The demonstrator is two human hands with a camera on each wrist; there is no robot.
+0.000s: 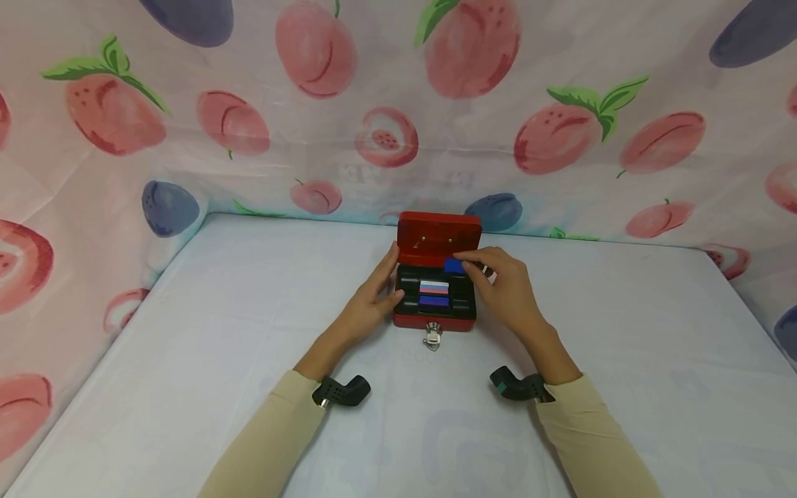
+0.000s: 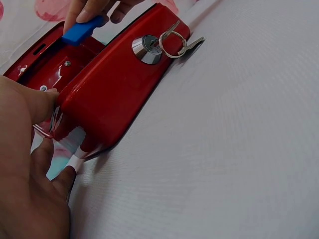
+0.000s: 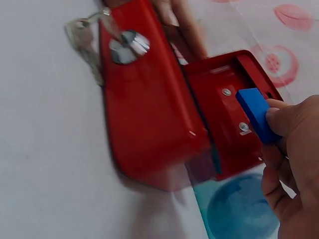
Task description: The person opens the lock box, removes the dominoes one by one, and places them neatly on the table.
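Note:
A small red cash box [image 1: 434, 323] stands on the table with its lid [image 1: 438, 236] raised at the back. Inside it sits a black tray [image 1: 407, 277]. The tray's middle holds a striped stack of white, blue and pink [image 1: 434, 287], with a dark blue block [image 1: 434, 301] in front. My right hand [image 1: 507, 287] pinches a flat blue block [image 3: 258, 114] between thumb and fingers, over the back right of the tray. My left hand [image 1: 371, 302] rests against the box's left side, thumb at the rim and fingers stretched toward the lid.
A silver lock with keys on a ring [image 2: 172, 44] protrudes from the box's front. White cloth [image 1: 218, 346] covers the table. A fruit-print curtain [image 1: 249, 180] hangs along the back and left. Each wrist wears a black camera mount [image 1: 341, 391].

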